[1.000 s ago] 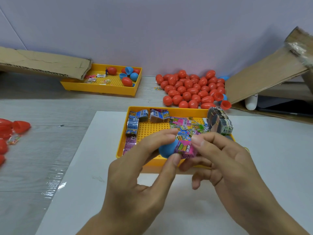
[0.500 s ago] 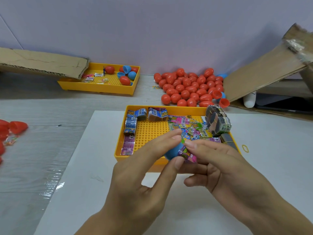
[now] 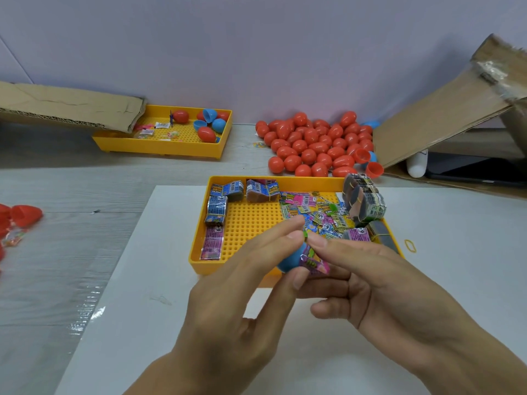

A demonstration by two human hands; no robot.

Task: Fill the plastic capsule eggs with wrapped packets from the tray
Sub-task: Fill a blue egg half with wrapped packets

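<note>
Left hand (image 3: pixel 228 306) fingers pinch the blue capsule half (image 3: pixel 289 260); right hand (image 3: pixel 379 292) fingers pinch a pink packet (image 3: pixel 315 265) against it.

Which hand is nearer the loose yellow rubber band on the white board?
Right. The right hand lies just left of the rubber band; the left hand is farther left, holding the blue capsule half.

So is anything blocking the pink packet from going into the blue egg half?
Nothing visible. The right hand pinches the pink packet right against the blue egg half, which the left hand holds; the opening itself is hidden.
</note>
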